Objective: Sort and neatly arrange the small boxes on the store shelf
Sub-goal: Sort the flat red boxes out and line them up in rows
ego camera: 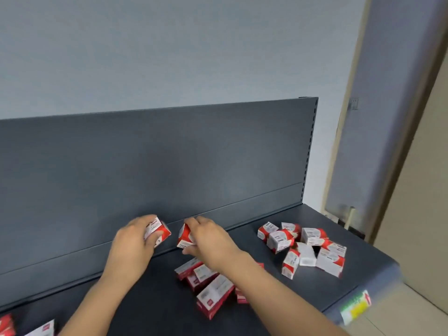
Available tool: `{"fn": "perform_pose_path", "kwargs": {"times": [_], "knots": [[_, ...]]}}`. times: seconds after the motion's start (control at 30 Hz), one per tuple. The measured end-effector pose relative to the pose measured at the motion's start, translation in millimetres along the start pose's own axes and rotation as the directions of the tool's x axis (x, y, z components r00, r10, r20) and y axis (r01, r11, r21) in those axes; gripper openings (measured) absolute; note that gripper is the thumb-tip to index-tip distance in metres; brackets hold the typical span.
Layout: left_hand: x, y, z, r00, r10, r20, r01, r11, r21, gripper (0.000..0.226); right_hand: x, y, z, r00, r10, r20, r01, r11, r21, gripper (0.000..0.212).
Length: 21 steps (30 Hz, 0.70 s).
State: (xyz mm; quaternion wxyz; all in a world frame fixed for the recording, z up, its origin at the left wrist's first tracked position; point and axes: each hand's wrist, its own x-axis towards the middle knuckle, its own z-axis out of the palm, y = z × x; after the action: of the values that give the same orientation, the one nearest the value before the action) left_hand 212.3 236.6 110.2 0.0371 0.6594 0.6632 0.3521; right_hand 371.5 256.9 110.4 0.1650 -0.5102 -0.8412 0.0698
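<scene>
Small red-and-white cardboard boxes, each with printed text and a barcode panel, lie scattered on a dark grey store shelf (145, 304). Nearest, at the bottom left corner, two of these edge boxes (40, 329) are partly cut off by the frame. On the shelf's front lip at the right sits a blurred green and yellow price label (356, 307). Beneath the person's right forearm, a loose pile of boxes (213, 291) lies on its sides, overlapping at mixed angles. Farther back, close to the shelf's rear edge, the left hand (132, 243) grips one box (158, 231) with fingers curled over its top, tilted. Just beside it, the right hand (211, 238) pinches a second box (184, 235), also tilted; the two held boxes are apart. To the right, a jumbled cluster of boxes (305, 248) lies tumbled, some upright, some tipped. Behind everything rises the shelf's plain grey back panel (169, 154), then a pale wall (169, 44), with a door (388, 105) at the right.
</scene>
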Motion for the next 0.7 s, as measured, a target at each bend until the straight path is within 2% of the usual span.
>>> {"fn": "perform_pose_path", "kwargs": {"times": [0.17, 0.33, 0.57, 0.7], "knots": [[19, 89, 80, 0.997, 0.059, 0.053, -0.054, 0.994, -0.095, 0.028, -27, 115, -40, 0.995, 0.088, -0.040, -0.088, 0.996, 0.007, 0.060], [40, 150, 146, 0.986, 0.059, 0.159, -0.033, 0.987, -0.159, 0.019, -36, 206, -60, 0.974, 0.220, -0.045, -0.220, 0.975, -0.002, 0.052], [70, 188, 216, 0.943, 0.003, 0.331, 0.026, 0.996, -0.081, 0.017, -26, 269, -55, 0.933, 0.355, 0.063, -0.355, 0.935, -0.016, 0.047], [79, 188, 237, 0.899, -0.064, 0.432, 0.078, 0.997, -0.015, 0.023, -20, 280, -43, 0.922, 0.361, 0.141, -0.361, 0.932, -0.025, 0.044]]}}
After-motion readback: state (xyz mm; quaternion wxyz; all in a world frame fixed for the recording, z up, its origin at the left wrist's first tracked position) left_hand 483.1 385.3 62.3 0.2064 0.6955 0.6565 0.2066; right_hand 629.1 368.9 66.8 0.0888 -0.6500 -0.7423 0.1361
